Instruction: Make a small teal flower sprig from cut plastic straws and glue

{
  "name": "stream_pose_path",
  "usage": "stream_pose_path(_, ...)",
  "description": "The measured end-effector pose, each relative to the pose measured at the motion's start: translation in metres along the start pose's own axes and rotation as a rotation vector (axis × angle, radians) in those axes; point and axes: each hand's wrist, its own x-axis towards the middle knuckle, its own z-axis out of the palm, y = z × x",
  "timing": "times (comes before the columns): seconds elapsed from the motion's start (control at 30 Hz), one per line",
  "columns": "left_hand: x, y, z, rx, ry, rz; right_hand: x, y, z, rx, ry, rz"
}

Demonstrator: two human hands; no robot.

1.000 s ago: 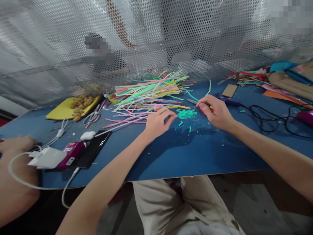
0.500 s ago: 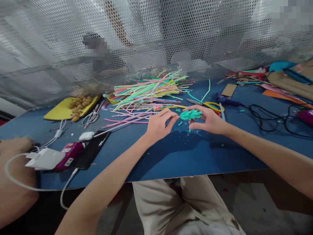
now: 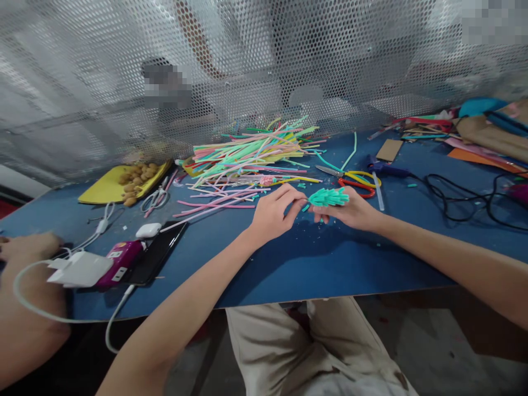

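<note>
A teal bundle of short pipe cleaner pieces (image 3: 329, 197), layered like a small fir tree, lies sideways between my hands above the table. My left hand (image 3: 277, 210) pinches at its narrow left end, thumb and forefinger together; whatever stem is there is too small to see. From the right, my right hand (image 3: 353, 210) grips the bundle, its thumb along the near side and its fingers curled underneath, partly hidden. Small teal scraps are scattered on the blue table around them. Just beyond my right hand lie scissors (image 3: 353, 177) with yellow and red handles.
A large heap of pastel pipe cleaners (image 3: 251, 151) lies behind my hands. A glue gun (image 3: 388, 167) with a black cord is at right. At left are a phone (image 3: 159, 253), a purple power block (image 3: 120, 263), round fruit (image 3: 139, 177) and another person's arm (image 3: 31, 308).
My right hand's fingers, spread around the teal bundle before, have closed beneath it. The bundle has shifted slightly right, and the scissors' handles show more fully.
</note>
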Motion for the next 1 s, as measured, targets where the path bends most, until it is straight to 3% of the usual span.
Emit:
stream_pose_path(0.17,0.002,-0.008,-0.004,0.096,0.05,-0.124,0.001,0.003,-0.012,0.078,0.064,-0.034)
stream_pose_path(0.37,0.002,-0.018,-0.004,0.144,0.031,-0.203,0.004,0.009,-0.026,0.157,0.38,-0.145)
stream_pose_path(0.47,0.001,-0.019,-0.003,0.145,0.033,-0.198,0.007,0.01,-0.03,0.179,0.475,-0.192)
stream_pose_path(0.63,-0.001,-0.022,-0.001,0.162,-0.003,-0.181,0.006,0.007,-0.029,0.075,0.456,-0.208)
stream_pose_path(0.83,-0.002,-0.026,0.002,0.06,-0.04,-0.088,0.002,0.003,-0.019,-0.056,0.339,-0.151)
stream_pose_path(1.0,-0.003,-0.024,0.0,0.098,-0.124,-0.062,-0.001,-0.002,-0.016,-0.134,0.404,-0.175)
